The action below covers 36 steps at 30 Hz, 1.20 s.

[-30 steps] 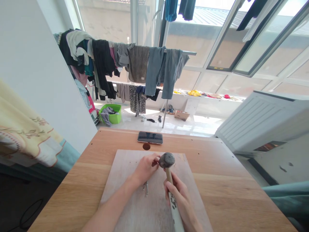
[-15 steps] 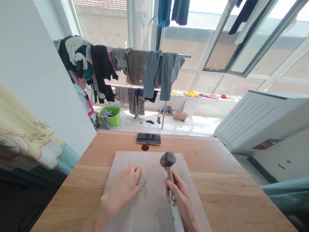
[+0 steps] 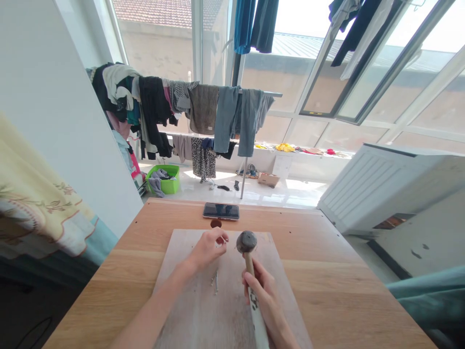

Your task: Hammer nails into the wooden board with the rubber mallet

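Over the pale, rectangular wooden board on the brown, wood-grained tabletop, the left hand curls thumb and fingers near each other; whether its grip pinches anything, I cannot tell. The right hand is clamped round a pale-handled hammer with a dark, rounded head. Thin, silvery metal nails lie on the board below the left hand. This looks like a positioning step, seemingly calling for steady left fingers and the hammer held clear.
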{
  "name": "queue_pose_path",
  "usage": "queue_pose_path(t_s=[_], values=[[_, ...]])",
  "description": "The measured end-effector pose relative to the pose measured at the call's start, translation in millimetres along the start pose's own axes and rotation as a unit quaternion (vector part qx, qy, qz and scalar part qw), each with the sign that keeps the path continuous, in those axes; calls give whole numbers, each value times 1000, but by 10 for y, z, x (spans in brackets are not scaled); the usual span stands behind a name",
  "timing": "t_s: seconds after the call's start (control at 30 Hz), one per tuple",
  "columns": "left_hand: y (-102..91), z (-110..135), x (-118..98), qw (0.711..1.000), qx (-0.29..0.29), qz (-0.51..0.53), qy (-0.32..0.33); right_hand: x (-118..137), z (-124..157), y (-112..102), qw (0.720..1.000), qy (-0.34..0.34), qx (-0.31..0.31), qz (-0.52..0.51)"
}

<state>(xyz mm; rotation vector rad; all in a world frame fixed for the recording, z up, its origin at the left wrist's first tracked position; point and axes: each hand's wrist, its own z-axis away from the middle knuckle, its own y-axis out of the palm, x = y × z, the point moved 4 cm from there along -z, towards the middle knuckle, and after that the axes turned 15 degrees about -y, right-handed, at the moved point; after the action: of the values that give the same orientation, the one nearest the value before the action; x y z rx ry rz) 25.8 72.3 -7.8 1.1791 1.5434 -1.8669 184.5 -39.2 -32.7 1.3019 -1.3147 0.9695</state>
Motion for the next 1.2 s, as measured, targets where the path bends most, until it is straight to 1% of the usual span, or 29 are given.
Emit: queue_pose_path(t_s=[0.07,0.13,0.2,0.33,0.47,0.63,0.7,0.8,0.87,0.97,1.1,1.2], values=[[27,-44,100,999,-37,33,-17,-10,6,1,1000,-2,-2,3],[64,-40,173,997,-47,45,-29,-32,12,-2,1000,-2,-1,4],[91,-13,197,998,-41,45,-24,-57,16,-9,1000,-3,1,4],[102,19,182,999,-27,24,-3,-93,15,-28,1000,0,1,0],[114,15,186,1000,-20,15,9,-82,5,-13,1000,3,2,-5],[120,10,198,1000,-20,9,10,61,-31,51,1000,0,14,0],[119,3,205,1000,-21,13,8,174,-55,82,1000,13,22,1],[127,-12,221,999,-24,21,11,322,-92,146,998,36,49,4],[132,-21,226,999,-26,26,14,334,-114,188,998,31,55,-8],[124,-20,208,999,-28,40,16,163,-121,234,998,20,40,-40],[99,-5,165,998,-17,55,10,-165,-77,254,996,43,31,-66],[89,-3,158,998,-15,53,3,-246,-52,226,997,39,21,-67]])
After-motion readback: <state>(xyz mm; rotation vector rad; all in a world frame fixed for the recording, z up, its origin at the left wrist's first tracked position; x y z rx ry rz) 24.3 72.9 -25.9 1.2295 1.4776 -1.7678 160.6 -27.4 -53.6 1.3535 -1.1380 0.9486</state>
